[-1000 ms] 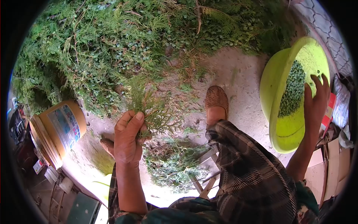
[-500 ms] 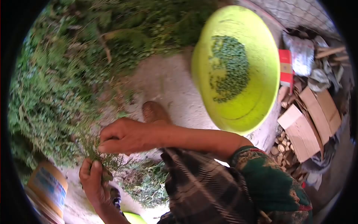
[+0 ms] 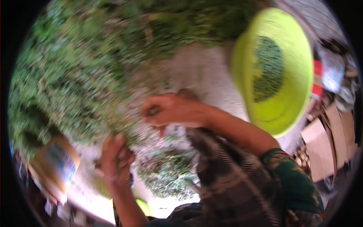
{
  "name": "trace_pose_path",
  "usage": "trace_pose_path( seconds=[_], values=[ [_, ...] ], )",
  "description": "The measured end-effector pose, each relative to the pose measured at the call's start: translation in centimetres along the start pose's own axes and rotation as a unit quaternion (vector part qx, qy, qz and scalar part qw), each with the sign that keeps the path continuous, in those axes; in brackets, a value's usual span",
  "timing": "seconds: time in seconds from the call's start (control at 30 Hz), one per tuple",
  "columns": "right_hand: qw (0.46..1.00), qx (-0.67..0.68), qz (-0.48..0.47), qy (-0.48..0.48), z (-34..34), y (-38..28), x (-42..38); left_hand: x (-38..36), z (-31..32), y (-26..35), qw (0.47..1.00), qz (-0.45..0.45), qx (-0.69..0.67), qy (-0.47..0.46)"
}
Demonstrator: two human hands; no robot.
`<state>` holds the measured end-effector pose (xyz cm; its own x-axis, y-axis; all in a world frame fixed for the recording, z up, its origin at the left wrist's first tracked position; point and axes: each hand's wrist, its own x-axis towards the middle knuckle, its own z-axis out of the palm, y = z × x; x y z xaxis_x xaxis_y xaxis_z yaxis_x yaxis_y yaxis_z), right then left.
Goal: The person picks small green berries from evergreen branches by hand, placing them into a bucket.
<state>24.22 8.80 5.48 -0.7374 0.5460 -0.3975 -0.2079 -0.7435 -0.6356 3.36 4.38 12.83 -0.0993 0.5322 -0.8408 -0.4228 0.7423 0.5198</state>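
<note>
My right hand [image 3: 172, 110] is closed in a loose curl near the middle, with a small green bit showing between thumb and fingers. Lower left, my left hand [image 3: 116, 157] is blurred, its fingers bent around a leafy green sprig [image 3: 130, 138] that sticks out above them. A big heap of green cut branches [image 3: 75, 72] lies beyond both hands. The yellow-green basin [image 3: 298, 75] at the upper right holds many small green berries [image 3: 269, 70].
An orange-yellow bucket [image 3: 56, 164] stands at the lower left. A smaller pile of sprigs [image 3: 166, 174] lies below my hands. Cardboard [image 3: 319, 147], a red box [image 3: 317, 77] and wood pieces are at the right. Part of another bright yellow-green object [image 3: 143, 208] shows at the bottom.
The whole view has shifted, so basin and bucket appear further right. My right hand has moved up and away from my left hand, and the gap between them is wider.
</note>
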Motion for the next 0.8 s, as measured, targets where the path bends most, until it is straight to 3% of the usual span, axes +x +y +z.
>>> trace_pose_path(
  seconds=[0.1,0.17,0.27,0.5,0.7,0.8],
  values=[
    [0.999,-0.009,0.023,-0.047,1.2,0.4,0.6,-0.1,0.5,0.1,0.999,0.012,0.031,0.032],
    [0.995,0.045,-0.022,-0.082,1.4,0.3,0.5,-0.1,0.3,-0.1,0.998,0.01,0.04,-0.039],
    [0.996,0.014,0.043,-0.077,1.7,-1.8,0.3,-0.3,0.1,0.2,0.997,0.014,0.056,-0.045],
    [0.993,-0.045,0.085,-0.07,2.2,-0.9,1.2,-0.5,0.0,-0.4,0.99,0.054,0.126,-0.031],
    [0.99,-0.124,0.045,-0.039,2.8,0.1,1.7,-0.5,0.6,-0.6,0.987,0.085,0.134,0.019],
    [0.986,-0.15,0.055,-0.053,2.4,-0.3,1.5,-0.1,-0.7,-0.6,0.993,0.03,0.111,-0.013]
  ],
)
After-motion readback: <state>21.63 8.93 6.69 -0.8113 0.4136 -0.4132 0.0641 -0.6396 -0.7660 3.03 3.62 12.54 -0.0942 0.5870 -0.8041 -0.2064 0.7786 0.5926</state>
